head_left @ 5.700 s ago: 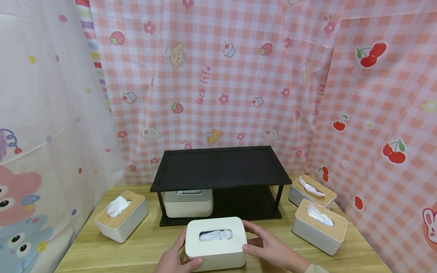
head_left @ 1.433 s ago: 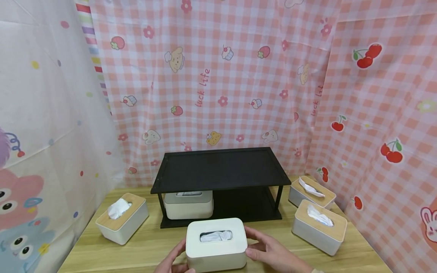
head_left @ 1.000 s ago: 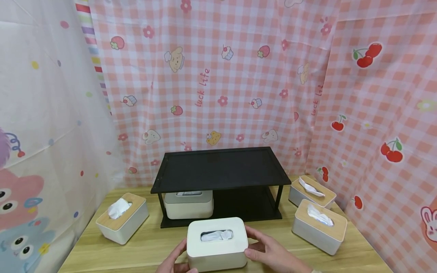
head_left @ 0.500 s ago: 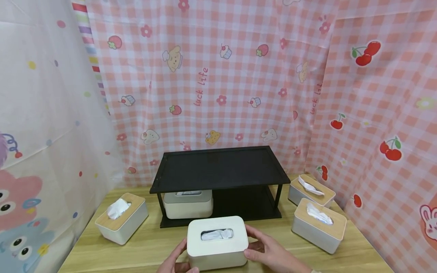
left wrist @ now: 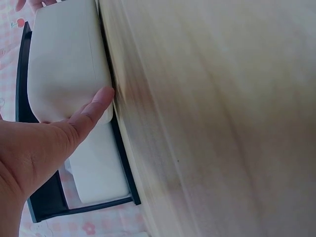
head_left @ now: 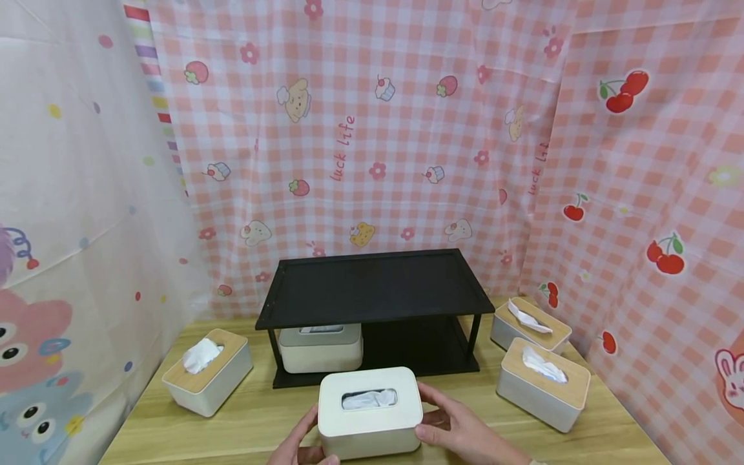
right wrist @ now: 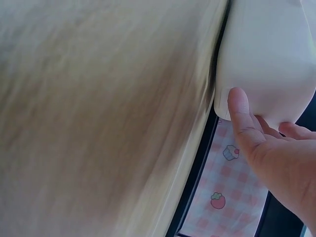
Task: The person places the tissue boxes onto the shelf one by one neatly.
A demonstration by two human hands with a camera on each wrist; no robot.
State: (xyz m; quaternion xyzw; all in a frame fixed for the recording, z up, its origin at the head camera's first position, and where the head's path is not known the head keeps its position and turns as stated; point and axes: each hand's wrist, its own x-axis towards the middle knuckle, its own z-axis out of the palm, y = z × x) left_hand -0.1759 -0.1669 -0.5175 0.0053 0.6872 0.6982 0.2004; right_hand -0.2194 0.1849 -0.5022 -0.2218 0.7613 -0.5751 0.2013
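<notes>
A cream tissue box [head_left: 372, 423] with an oval slot and white tissue in it stands at the table's near middle in the head view. My left hand [head_left: 299, 445] holds its left end, the thumb by the front corner. At the other end my right hand [head_left: 456, 423] grips it, thumb at the front corner, fingers along the side. In the left wrist view the left hand [left wrist: 54, 143] lays its thumb on the tissue box [left wrist: 64, 54]; its other fingers are mostly hidden. The right wrist view shows the right hand's thumb [right wrist: 238, 101] against the box.
Behind stands a low black rack [head_left: 378, 287], with another cream tissue box [head_left: 321, 354] on its lower shelf at left. A wood-topped tissue box [head_left: 212, 371] sits at the left. Two more, a front one [head_left: 543, 387] and a rear one [head_left: 523, 332], sit at the right. Patterned curtains enclose the table.
Compared with several seconds ago, the tissue box sits very slightly farther right, and the left thumb lies lower by its front corner. Over the last half second almost nothing has moved.
</notes>
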